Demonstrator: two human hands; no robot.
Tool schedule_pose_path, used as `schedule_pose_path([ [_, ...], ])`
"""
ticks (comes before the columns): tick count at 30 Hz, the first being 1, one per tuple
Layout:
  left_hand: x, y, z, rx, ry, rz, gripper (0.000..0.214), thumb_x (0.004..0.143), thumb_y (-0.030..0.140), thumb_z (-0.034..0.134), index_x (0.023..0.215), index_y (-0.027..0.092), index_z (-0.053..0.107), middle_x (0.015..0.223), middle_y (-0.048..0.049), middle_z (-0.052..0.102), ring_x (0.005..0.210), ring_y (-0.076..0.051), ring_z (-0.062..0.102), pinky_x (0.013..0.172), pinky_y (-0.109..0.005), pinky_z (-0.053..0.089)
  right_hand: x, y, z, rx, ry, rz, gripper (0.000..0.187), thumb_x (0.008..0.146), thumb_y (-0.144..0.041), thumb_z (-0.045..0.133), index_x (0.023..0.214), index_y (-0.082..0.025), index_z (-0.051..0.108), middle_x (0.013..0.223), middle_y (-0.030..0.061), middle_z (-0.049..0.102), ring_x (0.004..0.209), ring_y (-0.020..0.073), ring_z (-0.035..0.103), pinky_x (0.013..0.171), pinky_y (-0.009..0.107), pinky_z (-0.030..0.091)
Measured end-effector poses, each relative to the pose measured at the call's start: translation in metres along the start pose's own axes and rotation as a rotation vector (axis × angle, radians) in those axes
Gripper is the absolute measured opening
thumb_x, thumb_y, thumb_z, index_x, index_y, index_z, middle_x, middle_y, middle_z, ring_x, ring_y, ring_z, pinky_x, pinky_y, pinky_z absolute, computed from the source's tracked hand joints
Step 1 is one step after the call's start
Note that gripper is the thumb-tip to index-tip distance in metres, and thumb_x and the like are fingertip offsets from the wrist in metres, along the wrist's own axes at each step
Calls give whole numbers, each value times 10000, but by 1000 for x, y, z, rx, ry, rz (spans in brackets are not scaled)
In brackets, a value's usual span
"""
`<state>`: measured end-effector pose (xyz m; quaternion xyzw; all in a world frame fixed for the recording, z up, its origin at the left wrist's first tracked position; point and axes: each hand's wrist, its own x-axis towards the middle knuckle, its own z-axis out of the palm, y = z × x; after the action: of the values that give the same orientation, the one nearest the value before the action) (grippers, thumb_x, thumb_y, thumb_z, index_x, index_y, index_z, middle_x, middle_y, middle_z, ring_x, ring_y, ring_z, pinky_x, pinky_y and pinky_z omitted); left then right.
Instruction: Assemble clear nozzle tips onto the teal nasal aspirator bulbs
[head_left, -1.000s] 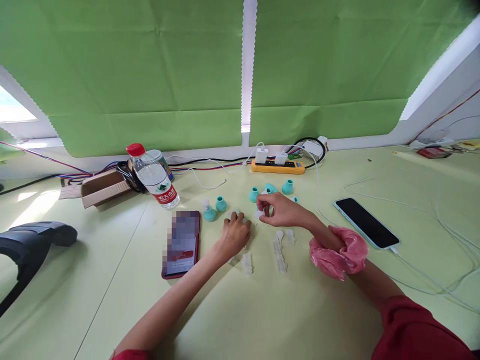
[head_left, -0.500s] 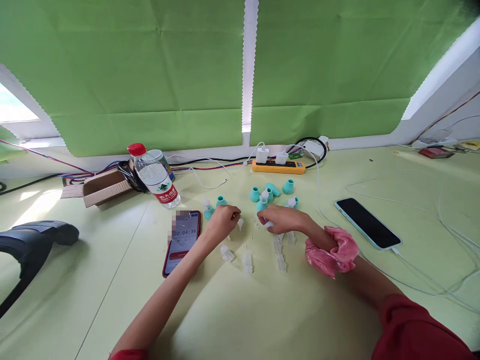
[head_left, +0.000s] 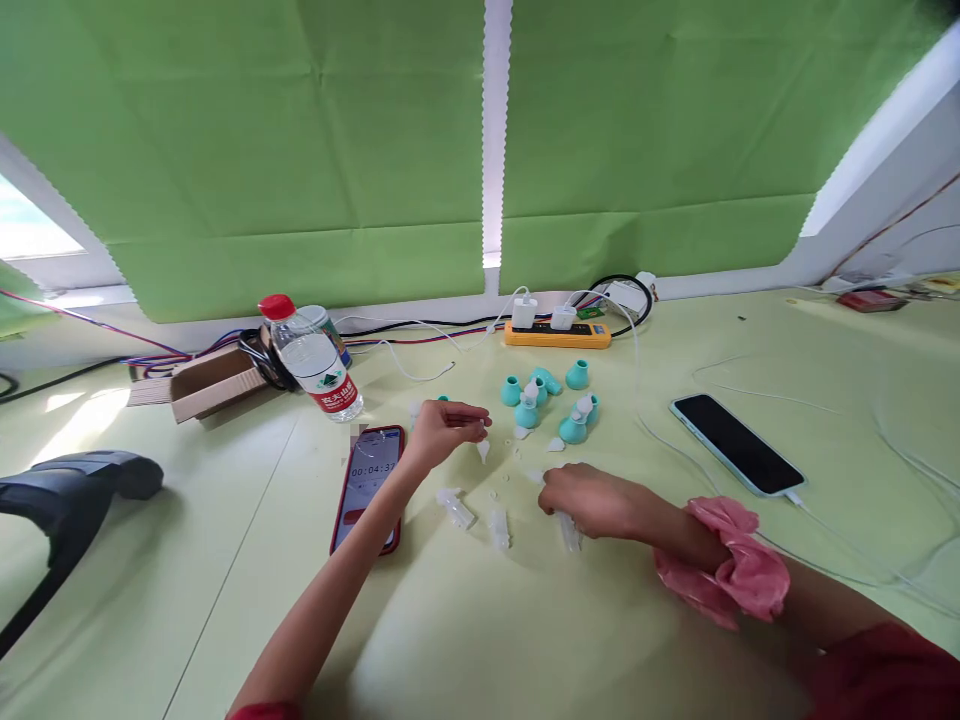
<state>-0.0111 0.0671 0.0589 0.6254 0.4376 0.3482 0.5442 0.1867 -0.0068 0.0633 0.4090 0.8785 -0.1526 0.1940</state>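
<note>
My left hand [head_left: 448,432] hovers beside the small parts, fingers pressed together; whatever they may hold is hidden. Just under its fingertips is a small white pointed piece [head_left: 483,452]. My right hand [head_left: 589,498] is low over the table with curled fingers, above a clear plastic tube-like piece [head_left: 568,532] that it partly covers. Its fingertips are too hidden to show what is in them. Two more clear plastic pieces, one on the left [head_left: 456,508] and one in the middle [head_left: 499,528], lie between the hands. Behind them stand several teal funnel-shaped cups [head_left: 573,429], some topped with white parts.
A phone with a running timer [head_left: 369,480] lies left of my left forearm. Another phone [head_left: 737,445], on a white cable, is at the right. Behind are a water bottle [head_left: 319,365], an open cardboard box [head_left: 217,382] and a yellow power strip [head_left: 557,335].
My right hand has moved from beside the teal cups toward me and slightly right, over the clear pieces. My left hand's fingers have straightened a little, with its position nearly the same.
</note>
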Motion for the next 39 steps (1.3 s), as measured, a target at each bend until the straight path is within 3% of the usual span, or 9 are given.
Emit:
schedule_pose_path([
  [5, -9, 17, -2, -363, -87, -115, 279, 593, 250, 694, 811, 82, 649, 753, -92, 689, 615, -136, 628, 699, -311, 528, 0, 1, 5, -16, 125, -47, 204, 719, -79, 420, 675, -127, 613, 703, 90, 589, 671, 175, 529, 552, 252, 316],
  [8, -14, 23, -2, -400, -74, -116, 259, 561, 206, 718, 784, 88, 656, 748, -78, 690, 634, -130, 628, 731, -305, 518, -11, 4, 0, 133, 191, -80, 238, 735, -128, 443, 911, -142, 603, 837, 95, 592, 796, 198, 535, 644, 267, 360],
  [13, -17, 26, -3, -454, -74, -93, 222, 519, 144, 736, 729, 108, 677, 835, -71, 690, 713, -132, 633, 783, -279, 495, -33, -9, 14, 287, 65, -135, 718, 606, -378, 654, 1255, -253, 373, 985, 82, 533, 853, 249, 534, 689, 311, 393],
  [16, -20, 32, -3, -547, -111, -128, 205, 534, 124, 722, 734, 122, 682, 829, -63, 691, 702, -126, 635, 765, -263, 498, -27, -20, 33, 244, 128, -124, 511, 690, -327, 580, 1184, -287, 451, 944, 59, 520, 737, 207, 554, 618, 281, 388],
  [20, -27, 42, -3, -654, -164, -174, 173, 597, 139, 685, 768, 119, 676, 749, -65, 692, 617, -104, 628, 635, -202, 512, -13, -24, 42, 214, 219, -189, 266, 748, -238, 474, 994, -212, 572, 805, 46, 559, 668, 180, 549, 594, 270, 382],
  [24, -36, 50, -2, -667, -211, -145, 132, 614, 165, 683, 734, 115, 665, 682, -61, 686, 554, -101, 615, 550, -186, 509, -12, -17, 13, 365, 378, -231, 289, 735, -231, 514, 1011, -166, 573, 823, 59, 621, 711, 169, 570, 679, 289, 422],
  [31, -64, 72, -1, -602, -118, 77, 124, 561, 83, 718, 627, 158, 644, 735, -21, 699, 602, -117, 642, 604, -206, 538, -16, -28, -63, 1020, 940, -205, 400, 698, -306, 622, 1068, -177, 542, 754, 16, 638, 624, 110, 590, 533, 218, 503],
  [34, -82, 84, 1, -500, 0, 215, 193, 589, 67, 702, 722, 204, 676, 731, -5, 703, 643, -142, 658, 612, -226, 558, -17, -45, -73, 1204, 1039, -323, 420, 651, -246, 675, 1044, -213, 532, 660, -25, 628, 519, 90, 577, 481, 214, 509],
  [39, -102, 90, 8, -281, 142, 485, 197, 664, 92, 654, 775, 251, 690, 822, -12, 697, 690, -187, 662, 609, -304, 583, -25, -60, -68, 1231, 1165, -423, 330, 551, -201, 749, 831, -241, 578, 650, -34, 633, 564, 109, 602, 475, 210, 511],
])
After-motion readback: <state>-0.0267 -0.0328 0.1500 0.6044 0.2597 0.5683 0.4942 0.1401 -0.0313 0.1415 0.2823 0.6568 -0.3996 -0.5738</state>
